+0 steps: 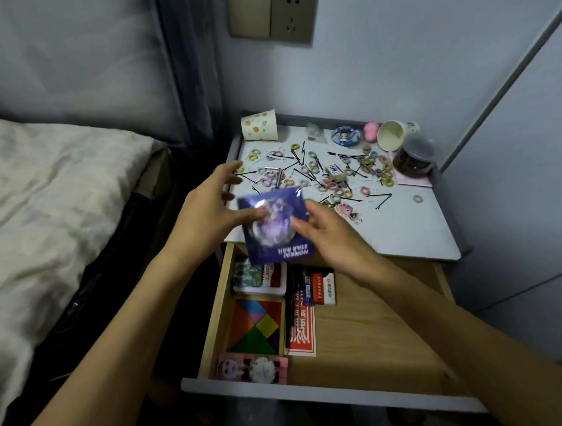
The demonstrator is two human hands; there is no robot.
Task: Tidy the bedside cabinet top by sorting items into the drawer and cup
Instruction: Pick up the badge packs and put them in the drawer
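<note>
You are in the middle of a sorting step: one item is off the top and on its way into the drawer. The purple square card (275, 227), glossy with a round badge picture on its face, hangs in the air between your hands, over the front edge of the white bench (401, 227) and the back of the open wooden drawer (372, 321). It is motion-blurred.

Your right hand (330, 238) pinches the card's right edge with curled fingers. Your left hand (209, 212) has its fingers spread and fairly straight, only the thumb touching the card's left side, so the right hand seems to carry the load.

The drawer's left side is already packed: a coloured wooden tangram puzzle (255, 325), a red printed packet (301, 334) just beside it, and a pink badge card (250, 368) at the front. The right side is bare wood, so the next move probably calls for lowering the card flat there and letting go.

Much is left. Small pastel hair rings (333, 185) and black bobby pins (381, 199) lie scattered over the bench. They likely belong in a cup: the dotted paper cup (259, 126) at the back left, or the plain paper cup (393, 135) lying on its side at the back right.
</note>
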